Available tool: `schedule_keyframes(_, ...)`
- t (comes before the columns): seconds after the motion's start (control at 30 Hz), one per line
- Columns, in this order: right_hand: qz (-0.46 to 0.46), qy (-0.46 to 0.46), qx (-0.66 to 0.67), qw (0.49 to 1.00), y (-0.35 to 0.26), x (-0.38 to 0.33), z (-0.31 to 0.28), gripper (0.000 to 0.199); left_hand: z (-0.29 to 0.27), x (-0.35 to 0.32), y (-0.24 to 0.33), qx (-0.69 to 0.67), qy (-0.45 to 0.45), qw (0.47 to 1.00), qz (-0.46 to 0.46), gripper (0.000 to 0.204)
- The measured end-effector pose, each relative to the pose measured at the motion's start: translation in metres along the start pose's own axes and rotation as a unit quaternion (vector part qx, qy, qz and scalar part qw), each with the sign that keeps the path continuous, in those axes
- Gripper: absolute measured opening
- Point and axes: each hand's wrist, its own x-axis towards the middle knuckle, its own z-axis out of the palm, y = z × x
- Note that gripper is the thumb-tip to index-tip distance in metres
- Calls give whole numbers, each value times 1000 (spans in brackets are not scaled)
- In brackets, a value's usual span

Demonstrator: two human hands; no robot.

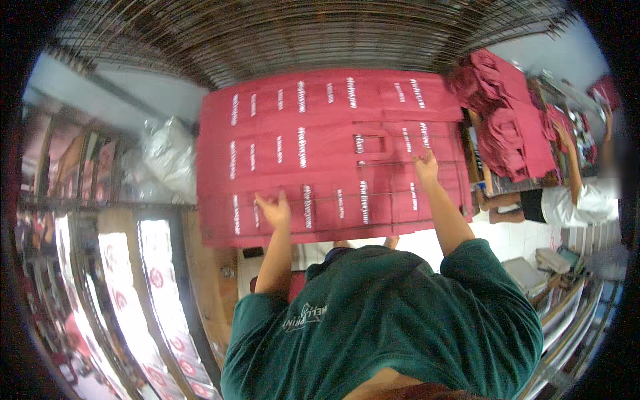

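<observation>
Red fabric pieces with white print lie side by side and overlapping in front of me, over a flat, table-sized area. Thin dark wires of a rack show across their right and near parts. One piece, right of the middle, has a cut-out handle slot. My left hand is over the near left part of the fabric, thumb and fingers apart. Farther in on the right, my right hand is at the fabric beside the wires, thumb and fingertips spread. Slight blur hides whether either hand touches the wires.
Wire racks are stacked beyond the fabric. Folded red fabric bundles are piled on the right, where a co-worker in a white shirt reaches toward them. A clear plastic bag sits at the left. Frames lean lower right.
</observation>
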Motion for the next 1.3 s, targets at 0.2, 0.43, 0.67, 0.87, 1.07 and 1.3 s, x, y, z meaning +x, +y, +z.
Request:
schedule_keyframes(0.2,12,229,161,960,46,41,-152,33,-39,-118,-1,32,-113,991,59,62)
schedule_keyframes(0.43,167,474,158,850,113,103,-342,69,-18,-186,-30,59,-206,976,29,49)
schedule_keyframes(0.67,125,360,-217,898,114,144,-377,58,-2,-208,9,169,-146,970,99,47)
schedule_keyframes(0.87,91,277,-297,909,110,176,-404,47,-13,-254,34,181,-110,975,69,48)
schedule_keyframes(1.07,64,209,-452,865,103,191,-416,34,-20,-280,30,177,-122,976,20,43)
schedule_keyframes(1.3,-341,331,-187,860,6,191,-472,25,69,-288,85,51,-246,968,15,37)
